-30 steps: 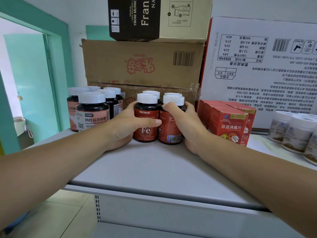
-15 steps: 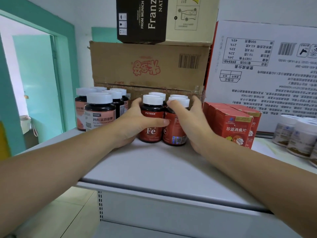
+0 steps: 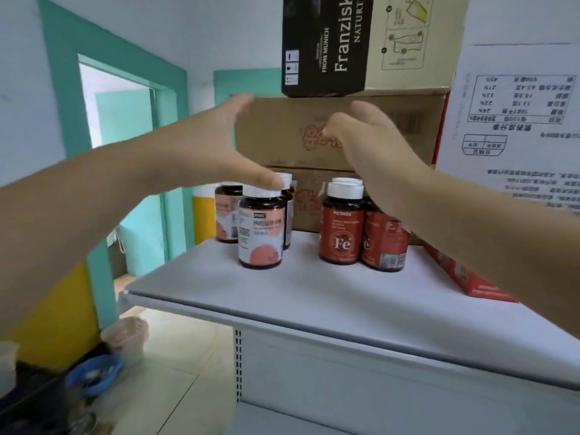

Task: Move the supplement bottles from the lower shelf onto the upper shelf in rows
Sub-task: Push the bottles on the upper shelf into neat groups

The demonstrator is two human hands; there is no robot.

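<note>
Two red "Fe" bottles stand side by side on the upper shelf [image 3: 314, 296]: the left red bottle [image 3: 342, 230] and the right red bottle [image 3: 384, 243], with more white caps behind them. To their left stands a group of dark bottles with pink labels [image 3: 260, 233]. My left hand [image 3: 216, 146] hovers above the pink-label group, fingers spread, holding nothing. My right hand [image 3: 370, 142] is raised above the red bottles, fingers loosely curled and empty, its wrist covering the right bottle's cap.
Stacked cardboard boxes [image 3: 332, 133] fill the back of the shelf, topped by a black-and-tan carton [image 3: 345, 42]. A white printed box [image 3: 514, 120] and red packets [image 3: 464, 277] sit at right. A teal doorway [image 3: 125, 152] and floor clutter [image 3: 91, 372] lie left.
Both hands have let go of the two red bottles and lifted above them. The view has swung left and down; the red bottles stay on the shelf.
</note>
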